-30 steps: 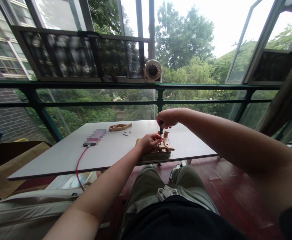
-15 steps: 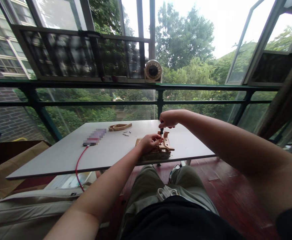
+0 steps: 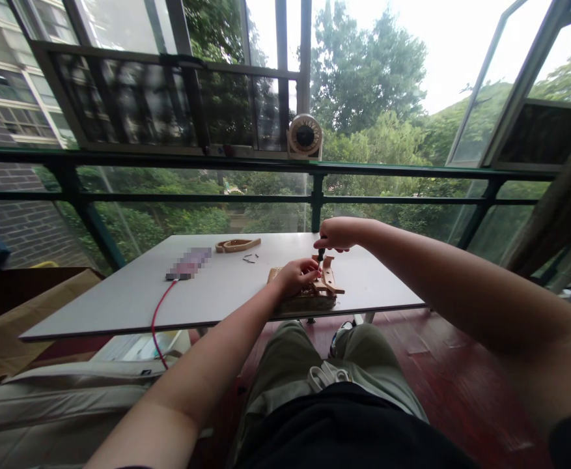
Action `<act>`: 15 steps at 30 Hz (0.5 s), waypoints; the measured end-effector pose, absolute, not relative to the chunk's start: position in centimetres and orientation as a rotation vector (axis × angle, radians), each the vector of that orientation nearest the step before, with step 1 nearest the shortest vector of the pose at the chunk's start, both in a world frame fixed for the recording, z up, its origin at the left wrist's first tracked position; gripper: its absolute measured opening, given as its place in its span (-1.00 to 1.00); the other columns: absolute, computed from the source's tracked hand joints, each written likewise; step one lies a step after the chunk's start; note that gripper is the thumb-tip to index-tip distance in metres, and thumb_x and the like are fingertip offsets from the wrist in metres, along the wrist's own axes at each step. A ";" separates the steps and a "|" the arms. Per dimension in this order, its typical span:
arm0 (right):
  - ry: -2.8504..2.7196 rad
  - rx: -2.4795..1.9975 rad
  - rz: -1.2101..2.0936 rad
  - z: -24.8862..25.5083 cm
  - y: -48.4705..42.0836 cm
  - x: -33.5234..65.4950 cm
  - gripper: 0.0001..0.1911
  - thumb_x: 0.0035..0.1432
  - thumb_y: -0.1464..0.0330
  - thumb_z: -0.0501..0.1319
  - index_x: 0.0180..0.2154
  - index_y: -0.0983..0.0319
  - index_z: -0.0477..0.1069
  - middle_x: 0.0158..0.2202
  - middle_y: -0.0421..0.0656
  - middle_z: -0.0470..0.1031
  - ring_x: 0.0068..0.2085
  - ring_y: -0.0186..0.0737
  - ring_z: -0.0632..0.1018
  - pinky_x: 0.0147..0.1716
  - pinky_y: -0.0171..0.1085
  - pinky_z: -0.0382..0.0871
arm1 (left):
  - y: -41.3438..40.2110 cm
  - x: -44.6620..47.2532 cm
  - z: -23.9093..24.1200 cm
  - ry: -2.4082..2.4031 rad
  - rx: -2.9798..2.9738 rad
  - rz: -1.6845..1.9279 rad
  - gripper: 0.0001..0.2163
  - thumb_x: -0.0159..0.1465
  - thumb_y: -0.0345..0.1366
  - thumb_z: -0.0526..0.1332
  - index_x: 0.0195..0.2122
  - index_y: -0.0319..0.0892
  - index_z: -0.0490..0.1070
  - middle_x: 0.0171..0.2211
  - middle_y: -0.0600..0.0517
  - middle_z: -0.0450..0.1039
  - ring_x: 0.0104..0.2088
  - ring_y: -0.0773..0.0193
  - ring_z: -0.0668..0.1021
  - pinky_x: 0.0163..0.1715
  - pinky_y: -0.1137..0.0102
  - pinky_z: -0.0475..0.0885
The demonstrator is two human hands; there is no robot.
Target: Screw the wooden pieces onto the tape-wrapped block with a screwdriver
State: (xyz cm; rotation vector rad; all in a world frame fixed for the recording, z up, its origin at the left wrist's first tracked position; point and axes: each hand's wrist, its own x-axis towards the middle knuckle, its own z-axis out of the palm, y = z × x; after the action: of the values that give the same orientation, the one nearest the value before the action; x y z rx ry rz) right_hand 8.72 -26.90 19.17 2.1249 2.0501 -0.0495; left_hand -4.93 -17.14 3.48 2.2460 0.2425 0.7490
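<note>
My right hand is closed from above around the dark handle of a screwdriver, which stands upright. Its shaft runs down to a light wooden piece with drilled holes. Bent fingers of my left hand close around the lower shaft, at the wooden parts; whether they pinch a screw as well is too small to tell. Under the wooden pieces lies a flat, brownish block near the table's front edge, partly covered by my left hand.
On the white table lie a curved wooden frame, several small screws and a blurred-out device with a red cable. A small round fan stands behind the railing. At left is a cardboard box.
The whole view has shifted slightly, so things sit a little further right. Both hands keep their places at the screwdriver and wooden parts.
</note>
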 end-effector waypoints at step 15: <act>2.233 1.923 0.021 20.5 -26.7 8.7 -0.71 0.04 0.51 0.25 -0.14 0.25 0.51 -0.30 -0.14 0.58 -0.41 -0.34 0.51 -0.43 -0.36 0.26 | -16.8 -4.7 3.0 0.261 2.217 0.739 -0.73 0.22 -0.11 0.20 -0.30 -0.22 0.53 -0.40 0.02 0.54 -0.38 0.30 0.51 -0.34 0.45 0.39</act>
State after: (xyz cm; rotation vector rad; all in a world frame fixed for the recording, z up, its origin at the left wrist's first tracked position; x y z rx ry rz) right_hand 8.75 -26.66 20.51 1.9227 2.2326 0.0214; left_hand -4.66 -16.76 3.03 2.2173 0.2613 0.7392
